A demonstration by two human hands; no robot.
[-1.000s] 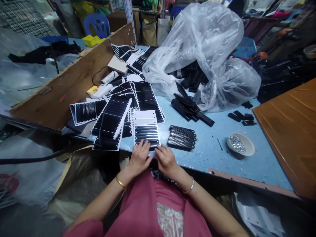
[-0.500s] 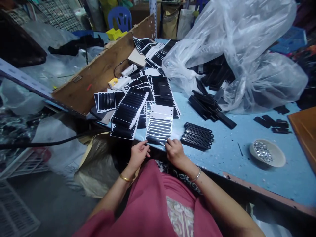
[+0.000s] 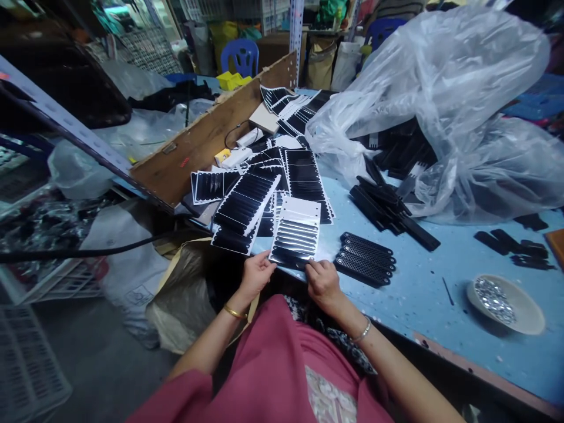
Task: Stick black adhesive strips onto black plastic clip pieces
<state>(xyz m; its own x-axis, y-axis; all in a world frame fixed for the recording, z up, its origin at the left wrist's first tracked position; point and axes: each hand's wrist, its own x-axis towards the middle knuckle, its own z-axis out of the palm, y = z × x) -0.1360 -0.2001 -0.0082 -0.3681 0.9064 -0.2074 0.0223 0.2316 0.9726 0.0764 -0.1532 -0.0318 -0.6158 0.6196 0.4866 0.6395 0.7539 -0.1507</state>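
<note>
A white-backed sheet of black strip stickers (image 3: 294,232) lies near the table's front edge, its upper part bare of strips. At its near left corner, my left hand (image 3: 254,277) is closed, with thumb and fingertips pinching the edge. My right hand (image 3: 325,289) is curled closed on the near right corner. A dark strip runs along the edge between the two hands; whether it is lifted off the backing I cannot tell. Just right of the sheet sits a row of black perforated plastic pieces (image 3: 365,259) with round ends.
More black sticker sheets (image 3: 247,200) are heaped behind, beside a wooden board (image 3: 211,126). A large clear plastic bag (image 3: 440,76) holds black parts, with loose black pieces (image 3: 388,205) before it. At right stands a white bowl (image 3: 529,311) of small shiny metal pieces.
The view has swung left and up, so everything sits further right and lower. My left fingers have drawn together at the sheet's corner; my right hand stays at the other corner.
</note>
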